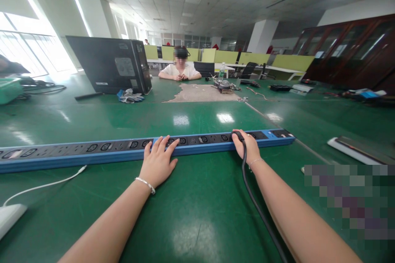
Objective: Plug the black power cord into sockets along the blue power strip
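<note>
A long blue power strip point(108, 157) with a black socket face lies across the green table. My left hand point(159, 162) rests on its middle with the fingers spread flat, holding nothing. Near the strip's right end, my right hand point(248, 147) is closed around a black power plug point(238, 134). The plug is at the socket face; how deep it sits in a socket is hidden. From it a black cable point(251, 197) runs down along my right forearm to the lower edge of the view.
Beyond the strip stand a black computer case point(108, 65) and crumpled gloves point(130, 96). Across the green table point(197, 119) sits another person point(180, 70). A white cable point(46, 185) lies at left. A white flat object point(354, 150) is at right.
</note>
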{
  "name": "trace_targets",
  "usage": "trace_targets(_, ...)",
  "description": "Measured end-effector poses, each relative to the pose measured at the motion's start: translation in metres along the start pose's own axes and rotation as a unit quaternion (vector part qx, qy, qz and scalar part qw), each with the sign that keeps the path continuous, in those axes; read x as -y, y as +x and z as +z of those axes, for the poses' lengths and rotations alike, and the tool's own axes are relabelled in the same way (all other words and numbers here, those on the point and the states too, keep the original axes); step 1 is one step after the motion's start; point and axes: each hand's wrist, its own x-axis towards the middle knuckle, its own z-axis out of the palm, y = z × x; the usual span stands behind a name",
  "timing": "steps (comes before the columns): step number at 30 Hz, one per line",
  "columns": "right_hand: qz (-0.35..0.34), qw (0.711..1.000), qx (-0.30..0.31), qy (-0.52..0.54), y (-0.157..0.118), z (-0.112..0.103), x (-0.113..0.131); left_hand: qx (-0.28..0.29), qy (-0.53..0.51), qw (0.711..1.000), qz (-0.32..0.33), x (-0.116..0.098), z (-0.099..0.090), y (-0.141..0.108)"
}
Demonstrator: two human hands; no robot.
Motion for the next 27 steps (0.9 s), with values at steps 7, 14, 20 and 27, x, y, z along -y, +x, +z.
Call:
trace_targets(7, -0.005, 0.998, -0.046, -0.043, -0.0093, 0.0117, -0.0043, 0.003, 0.002, 1.0, -0.001, -0.0001, -0.0005, 0.001)
trace_targets(14, 0.009, 0.998, 0.0, -0.056, -0.0017, 0.0047, -0.0041, 0.002, -0.001, 1.0, -0.001, -0.0003, -0.0006, 0.0003)
trace_targets(20, 0.026, 0.997, -0.027, -0.065, -0.0057, 0.0046, 0.0024, 0.002, 0.0, 1.0, -0.001, -0.001, -0.0003, 0.0009)
trace_targets(27, 0.019, 0.998, -0.046, -0.032, -0.0095, 0.0087, -0.0009, 0.008, -0.002, 1.0, -0.003, -0.0009, -0.0012, 0.0013)
